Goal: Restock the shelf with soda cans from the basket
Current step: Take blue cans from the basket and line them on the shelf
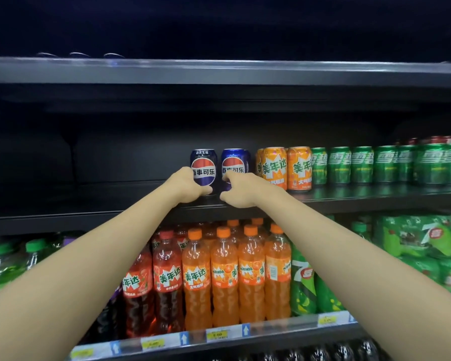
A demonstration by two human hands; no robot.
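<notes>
Two blue cola cans stand upright side by side on the black middle shelf (94, 201). My left hand (186, 185) grips the lower part of the left cola can (203, 165). My right hand (238, 188) grips the lower part of the right cola can (233, 164), with a further blue can partly hidden behind it. Both arms reach forward from the bottom corners. The basket is out of view.
Orange cans (284, 166) and a long row of green cans (383, 164) fill the same shelf to the right. The shelf left of the cola cans is bare and dark. Below stand red, orange and green bottles (224, 272). Another shelf (219, 71) runs overhead.
</notes>
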